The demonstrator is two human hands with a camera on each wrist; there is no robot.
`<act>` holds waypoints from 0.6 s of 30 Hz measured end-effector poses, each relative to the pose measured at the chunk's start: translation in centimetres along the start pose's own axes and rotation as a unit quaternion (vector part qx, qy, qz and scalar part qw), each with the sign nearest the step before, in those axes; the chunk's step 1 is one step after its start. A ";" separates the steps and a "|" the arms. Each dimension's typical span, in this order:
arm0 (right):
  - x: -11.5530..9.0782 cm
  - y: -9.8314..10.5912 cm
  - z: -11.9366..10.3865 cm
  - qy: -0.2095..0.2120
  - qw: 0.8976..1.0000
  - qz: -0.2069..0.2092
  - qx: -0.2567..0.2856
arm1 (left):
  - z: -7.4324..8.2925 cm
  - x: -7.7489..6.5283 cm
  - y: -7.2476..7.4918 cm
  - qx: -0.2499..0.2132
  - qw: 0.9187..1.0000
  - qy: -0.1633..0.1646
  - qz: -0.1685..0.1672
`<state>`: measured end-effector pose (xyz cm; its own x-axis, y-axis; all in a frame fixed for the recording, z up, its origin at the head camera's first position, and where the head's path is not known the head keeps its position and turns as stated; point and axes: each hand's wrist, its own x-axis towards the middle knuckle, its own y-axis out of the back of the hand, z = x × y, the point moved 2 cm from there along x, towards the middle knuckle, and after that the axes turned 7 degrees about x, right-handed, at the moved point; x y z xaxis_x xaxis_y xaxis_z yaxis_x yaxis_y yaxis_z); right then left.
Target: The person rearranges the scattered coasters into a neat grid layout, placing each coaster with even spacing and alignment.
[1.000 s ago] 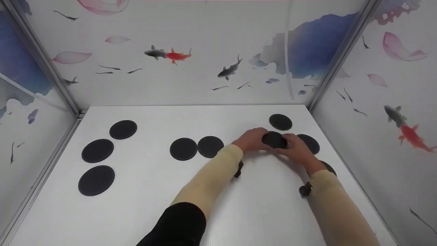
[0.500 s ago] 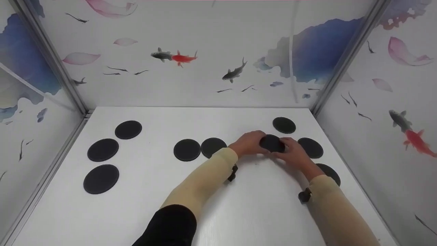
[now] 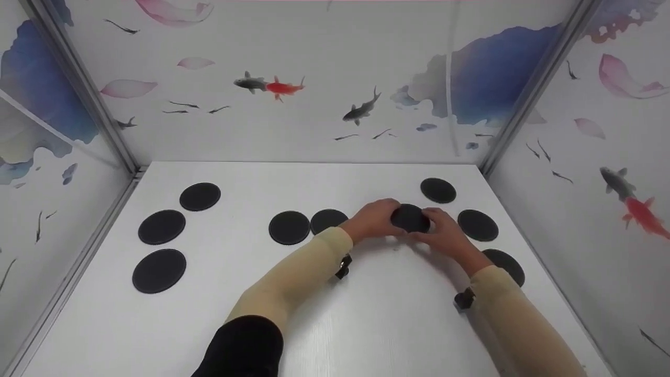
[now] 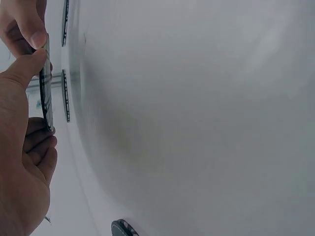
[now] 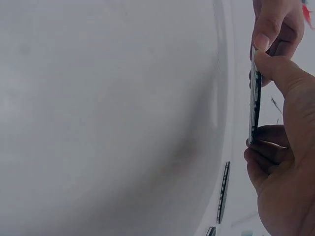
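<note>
Both hands hold one round black disc, like a coaster [image 3: 410, 218], between them, right of the table's middle. On its left rim are the fingers and thumb of my left hand [image 3: 372, 220]; my right hand [image 3: 446, 235] pinches the right rim. Seen edge-on in the left wrist view, the coaster [image 4: 46, 93] is thin and raised off the white surface. The two thumbs come close together on its near rim, as the right wrist view also shows with the coaster [image 5: 254, 98] upright in that picture. Half behind my left wrist lies another coaster [image 3: 327, 220].
A matching coaster [image 3: 289, 228] lies beside the half-hidden one. Three more are on the right: a far coaster [image 3: 438, 190], a middle coaster [image 3: 478, 225] and one by the right forearm [image 3: 506, 267]. Three lie left, including a near coaster [image 3: 159, 270]. Printed walls [image 3: 314, 131] enclose the white table [image 3: 230, 293].
Both hands have carried the held coaster a little to the left, away from the right-hand coasters. The head view has shifted slightly. The lying coasters stay in place.
</note>
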<state>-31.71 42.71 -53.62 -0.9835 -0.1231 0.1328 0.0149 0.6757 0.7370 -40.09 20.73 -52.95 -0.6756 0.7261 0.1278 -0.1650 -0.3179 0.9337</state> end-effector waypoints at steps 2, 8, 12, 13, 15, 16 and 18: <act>0.2 -0.3 -0.5 0.013 1.000 0.002 0.001 | -0.3 -0.5 0.3 0.006 1.000 0.001 0.002; 0.8 -1.3 -1.8 0.019 1.000 -0.010 0.005 | -1.2 -1.8 1.0 0.015 1.000 0.010 0.000; 1.1 -2.0 -2.5 0.011 1.000 -0.022 -0.001 | -1.8 -2.6 1.2 0.017 1.000 0.015 0.000; 1.2 -2.1 -2.6 0.009 1.000 -0.023 -0.001 | -2.0 -2.8 1.3 0.018 1.000 0.016 0.002; 1.4 -2.5 -2.9 0.013 1.000 -0.025 -0.002 | -2.3 -3.2 1.5 0.019 1.000 0.018 0.004; 1.5 -2.7 -3.0 0.016 1.000 -0.025 -0.002 | -2.4 -3.4 1.6 0.019 1.000 0.021 0.004; 1.7 -3.1 -3.2 0.022 0.999 -0.024 -0.002 | -2.8 -3.7 1.7 0.018 1.000 0.023 0.003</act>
<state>-32.80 38.08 -53.51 -0.9741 -0.1878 0.1262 -0.0318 0.6658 0.7454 -39.82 15.81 -52.78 -0.7084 0.6956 0.1196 -0.1343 -0.2993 0.9447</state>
